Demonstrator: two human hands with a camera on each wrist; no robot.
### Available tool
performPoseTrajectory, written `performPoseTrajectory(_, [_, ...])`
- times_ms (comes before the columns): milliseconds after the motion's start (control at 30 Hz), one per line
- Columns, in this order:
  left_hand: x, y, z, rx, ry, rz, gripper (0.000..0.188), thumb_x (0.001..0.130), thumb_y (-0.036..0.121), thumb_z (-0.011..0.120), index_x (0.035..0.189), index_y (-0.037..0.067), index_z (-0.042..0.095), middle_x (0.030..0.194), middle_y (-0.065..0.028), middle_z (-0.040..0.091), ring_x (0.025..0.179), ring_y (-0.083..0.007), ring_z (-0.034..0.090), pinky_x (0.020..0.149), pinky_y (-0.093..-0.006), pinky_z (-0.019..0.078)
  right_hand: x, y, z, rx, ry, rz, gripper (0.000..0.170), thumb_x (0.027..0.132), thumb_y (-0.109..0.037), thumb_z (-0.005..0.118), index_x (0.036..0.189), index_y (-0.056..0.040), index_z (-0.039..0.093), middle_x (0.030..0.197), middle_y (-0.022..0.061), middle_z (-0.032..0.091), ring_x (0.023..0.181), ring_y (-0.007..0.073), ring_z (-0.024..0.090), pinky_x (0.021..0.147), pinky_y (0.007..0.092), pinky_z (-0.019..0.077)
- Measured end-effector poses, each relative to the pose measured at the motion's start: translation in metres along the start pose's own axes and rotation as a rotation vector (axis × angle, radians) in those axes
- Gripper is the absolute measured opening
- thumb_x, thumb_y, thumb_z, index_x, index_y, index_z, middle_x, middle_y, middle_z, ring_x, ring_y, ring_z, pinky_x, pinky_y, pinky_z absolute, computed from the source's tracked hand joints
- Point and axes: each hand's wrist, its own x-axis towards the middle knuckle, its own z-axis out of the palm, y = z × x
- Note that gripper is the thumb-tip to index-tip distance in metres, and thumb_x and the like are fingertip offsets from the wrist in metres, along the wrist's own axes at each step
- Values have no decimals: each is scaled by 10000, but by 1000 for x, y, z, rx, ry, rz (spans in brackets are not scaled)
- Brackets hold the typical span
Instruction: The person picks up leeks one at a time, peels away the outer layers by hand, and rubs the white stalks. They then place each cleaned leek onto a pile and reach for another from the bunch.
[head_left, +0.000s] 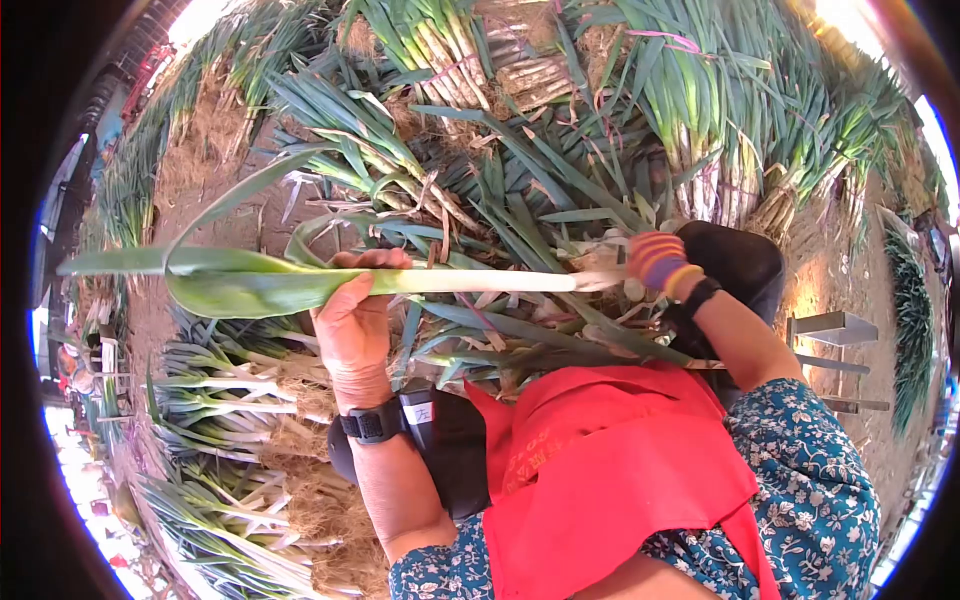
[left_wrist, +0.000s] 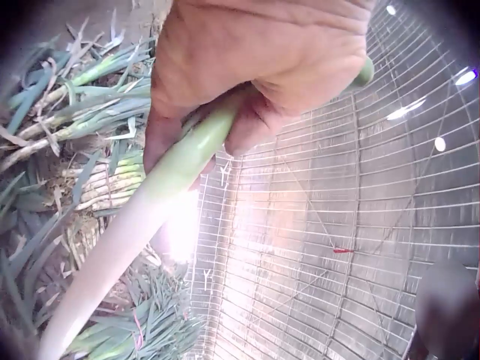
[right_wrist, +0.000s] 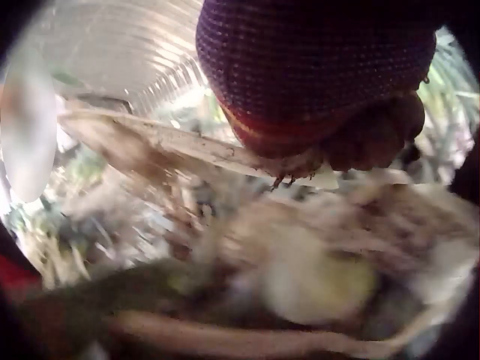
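A long green onion (head_left: 480,281) lies level across the head view, its white stalk to the right and green leaves to the left. My bare left hand (head_left: 357,320) grips it where white turns to green. In the left wrist view, thumb and fingers curl round the stalk (left_wrist: 120,240). At the stalk's white end is my right hand (head_left: 660,265), in a striped knitted glove. Its fingers pinch a thin, brownish strip of outer skin (right_wrist: 187,142), which stretches out from under the glove in the right wrist view.
Loose green onions (head_left: 390,160) and peeled scraps are heaped in front. Tied bundles (head_left: 690,110) stand behind them. More onions with roots (head_left: 230,400) are stacked at the left. A metal stand (head_left: 835,328) is at the right, beside the knee (head_left: 735,265). A red apron (head_left: 620,460) covers the lap.
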Motion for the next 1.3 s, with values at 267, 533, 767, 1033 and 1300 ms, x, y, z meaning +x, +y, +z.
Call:
performPoseTrajectory(267, [-2, 8, -30, 49, 278, 13, 144, 833, 33, 558, 949, -40, 513, 910, -203, 598, 869, -344, 612, 836, -516, 508, -11, 24, -46, 417, 160, -78, 374, 769, -289, 647, 1047, -44, 600, 944, 188, 633, 853, 333, 622, 711, 389, 496])
performPoseTrajectory(533, [7, -2, -12, -46, 363, 93, 218, 854, 76, 600, 986, -68, 503, 926, -191, 604, 878, -333, 615, 823, -484, 521, -34, -89, -77, 991, -143, -392, 451, 768, -247, 712, 1131, -19, 573, 897, 115, 644, 842, 207, 621, 749, 319, 485])
performPoseTrajectory(767, [5, -25, 8, -75, 60, -73, 121, 843, 27, 575, 955, -14, 550, 887, -174, 630, 878, -327, 629, 832, -480, 512, -23, -89, -57, 1575, -417, -442, 275, 886, -280, 593, 979, -23, 621, 716, -10, 613, 574, 89, 544, 509, 283, 441])
performPoseTrajectory(1033, [-6, -49, 6, 158, 296, -37, 110, 825, -8, 592, 899, -66, 535, 864, -213, 628, 795, -327, 647, 720, -442, 570, -29, 8, 25, 635, 74, -354, 216, 759, -183, 625, 962, -112, 642, 837, 106, 614, 829, 316, 580, 732, 399, 465])
performPoseTrajectory(1300, [-31, -75, 18, 212, 395, -67, 96, 827, -9, 588, 890, -66, 544, 856, -196, 625, 793, -297, 655, 686, -410, 572, -23, 59, 73, 458, 95, -28, 235, 801, -241, 585, 911, -43, 646, 892, 197, 639, 838, 369, 602, 743, 434, 476])
